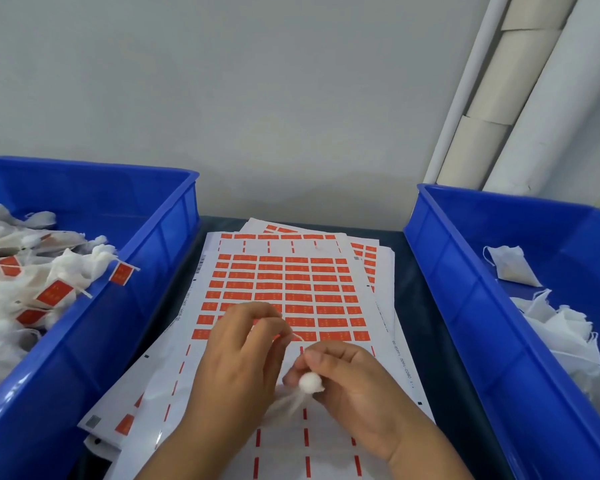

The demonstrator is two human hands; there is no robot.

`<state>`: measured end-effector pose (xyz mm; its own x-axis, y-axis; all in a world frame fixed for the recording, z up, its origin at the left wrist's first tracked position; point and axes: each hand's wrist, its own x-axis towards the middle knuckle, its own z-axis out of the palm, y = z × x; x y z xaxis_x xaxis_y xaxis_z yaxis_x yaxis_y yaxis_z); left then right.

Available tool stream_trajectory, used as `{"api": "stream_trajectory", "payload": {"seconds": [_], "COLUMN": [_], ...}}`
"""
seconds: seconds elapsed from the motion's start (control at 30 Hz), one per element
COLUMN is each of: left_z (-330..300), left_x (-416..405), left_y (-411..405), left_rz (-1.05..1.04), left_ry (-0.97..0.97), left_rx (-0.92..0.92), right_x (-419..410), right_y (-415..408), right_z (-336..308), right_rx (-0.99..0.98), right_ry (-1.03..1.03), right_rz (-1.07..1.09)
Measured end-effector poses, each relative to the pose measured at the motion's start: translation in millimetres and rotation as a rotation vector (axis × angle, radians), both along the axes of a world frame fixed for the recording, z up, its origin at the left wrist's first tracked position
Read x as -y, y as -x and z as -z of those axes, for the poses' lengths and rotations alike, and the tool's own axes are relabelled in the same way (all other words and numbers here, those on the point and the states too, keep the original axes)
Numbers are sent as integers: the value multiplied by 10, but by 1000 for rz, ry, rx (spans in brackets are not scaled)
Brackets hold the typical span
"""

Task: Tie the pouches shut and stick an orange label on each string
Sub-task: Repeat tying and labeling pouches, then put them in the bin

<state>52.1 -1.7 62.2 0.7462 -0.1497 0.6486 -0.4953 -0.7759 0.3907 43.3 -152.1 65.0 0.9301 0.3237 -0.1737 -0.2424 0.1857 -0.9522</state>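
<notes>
Clearly we are mid-batch rather than near the end. Our right hand (pixel 354 386) pinches the gathered neck of one pouch (pixel 309 382), its little white ball showing just under the fingertips, low over the near half of the label sheets (pixel 291 296). Our left hand (pixel 243 351) is curled, pinching the string (pixel 297 337) and drawing it up and away from the pouch, so we judge the knot is being made and no orange label is on this string yet. The left bin (pixel 174 209), along the left edge of the bench, holds a heap of tied pouches (pixel 49 289) with orange tags. The right bin (pixel 465 271), on the right edge, holds flat untied pouches (pixel 561 327), so several remain. The top sheet has many orange labels left.
</notes>
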Motion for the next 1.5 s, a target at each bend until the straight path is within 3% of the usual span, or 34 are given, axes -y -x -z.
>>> {"api": "stream_trajectory", "payload": {"seconds": [0.1, 0.23, 0.43, 0.53, 0.7, 1.07, 1.37, 1.43, 1.5], "left_z": [-62, -163, 2, 229, 482, 533, 538, 543, 543], "left_x": [64, 193, 795, 1065, 1147, 1058, 999, 1001, 1005], "left_y": [29, -95, -388, -509, -636, -571, -496, -490, -486], "left_rz": [-29, -168, -17, 38, 1, -11, -34, -43, -51], "left_ry": [40, 66, -51, -109, -205, -253, -34, -20, -29], "left_rx": [-65, -359, -612, -673, -684, -744, -728, -722, -717], "right_x": [103, 360, 793, 829, 805, 829, 790, 787, 789], "right_y": [35, 32, -72, -102, -155, -178, -208, -211, -225], "right_z": [-87, -174, -87, 23, 107, 169, 233, 236, 246], "right_rx": [5, -8, 7, -39, -77, -72, -152, -158, -143], "right_ry": [-23, -164, -403, -554, -600, -515, -421, -282, 14], "right_rz": [-8, 148, 425, 449, 456, 465, 491, 575, 674]}}
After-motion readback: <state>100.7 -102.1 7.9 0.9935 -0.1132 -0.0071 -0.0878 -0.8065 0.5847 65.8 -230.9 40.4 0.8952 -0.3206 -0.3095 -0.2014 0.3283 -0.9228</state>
